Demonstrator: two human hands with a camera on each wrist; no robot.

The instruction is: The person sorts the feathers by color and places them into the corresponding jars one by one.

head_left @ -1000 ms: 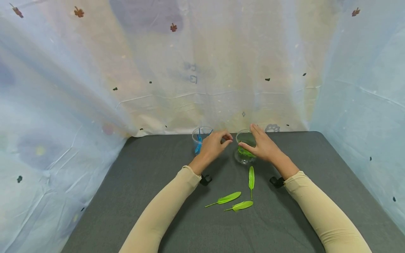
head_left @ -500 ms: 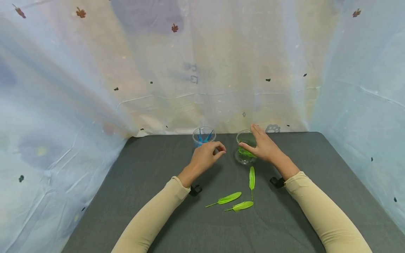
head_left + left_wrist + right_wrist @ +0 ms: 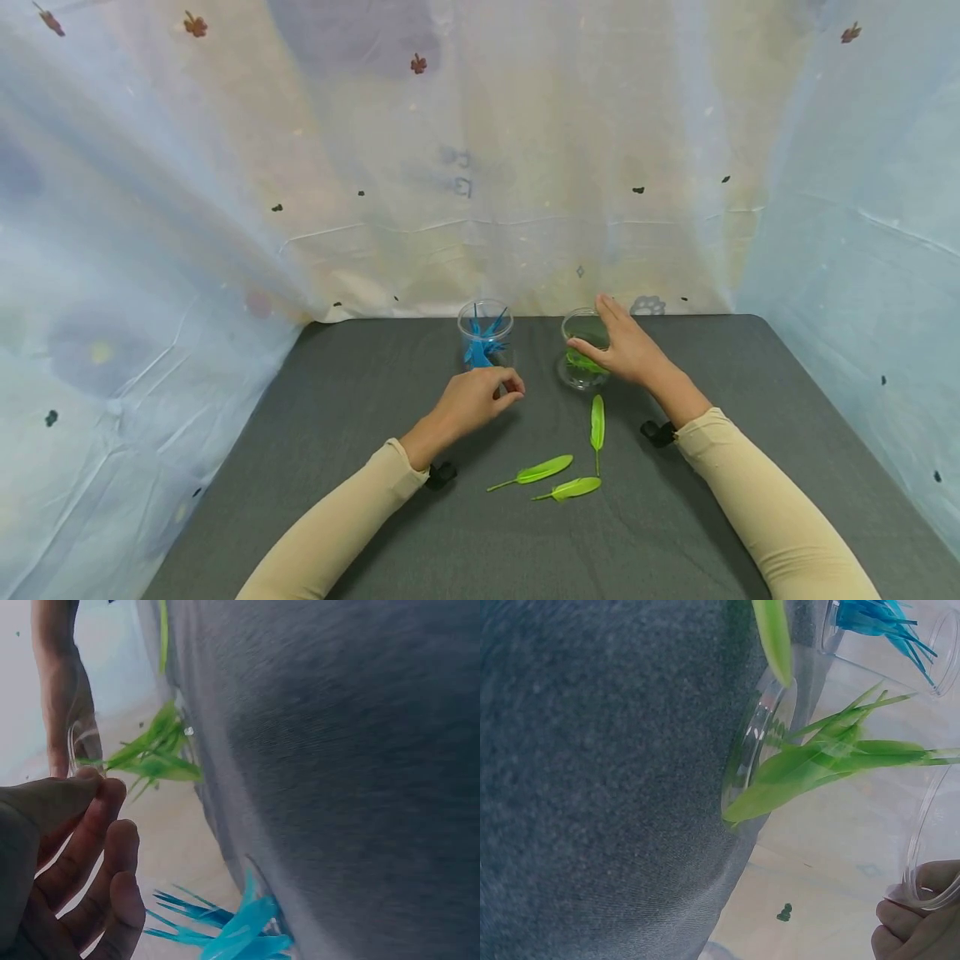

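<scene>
My left hand [image 3: 471,402] is over the table, in front of the left cup, its fingers loosely curled. Thumb and forefinger tips come close together in the left wrist view, with nothing visible between them. My right hand [image 3: 630,346] holds a clear cup [image 3: 579,383] at its rim, thumb on the near side; its fingers [image 3: 915,922] show against the rim in the right wrist view. Green feathers [image 3: 817,761] stand inside that cup. Three more lie on the table: an upright-pointing green feather [image 3: 597,423], a slanted green feather [image 3: 543,469] and a lower green feather [image 3: 576,488].
A second clear cup [image 3: 486,305], holding blue feathers [image 3: 480,350], stands left of the first near the table's back edge. The dark grey cloth-covered table [image 3: 675,533] meets a pale printed curtain [image 3: 525,167] behind and on both sides.
My left hand has moved back from beside the right cup, left and toward me, uncovering the cup of blue feathers. The right hand stays at its cup.
</scene>
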